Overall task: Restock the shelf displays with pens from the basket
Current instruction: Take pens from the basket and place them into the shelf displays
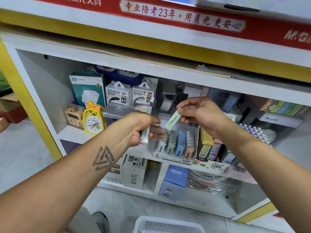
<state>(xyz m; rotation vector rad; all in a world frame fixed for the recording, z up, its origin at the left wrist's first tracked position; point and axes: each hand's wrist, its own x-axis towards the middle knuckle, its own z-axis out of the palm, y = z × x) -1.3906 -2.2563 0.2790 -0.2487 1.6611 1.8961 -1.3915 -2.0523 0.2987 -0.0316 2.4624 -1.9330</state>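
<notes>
My right hand (200,113) pinches a flat pale-green lead case (172,119) by its top end, tilted, just above a clear display box (178,157) with rows of green, blue and white cases marked 2B. My left hand (141,130) is closed around a few white pen-like items (145,135), held left of that display box. A second display (206,147) of yellow and pink cases stands to its right. The white mesh basket (165,225) sits on the floor at the bottom edge; its contents are hidden.
Two power bank boxes (130,95), a yellow duck alarm clock (93,121) and a teal box (88,88) fill the shelf's left and back. Boxes (134,172) and a blue package (174,181) sit on the lower shelf. A red banner (181,17) overhangs above.
</notes>
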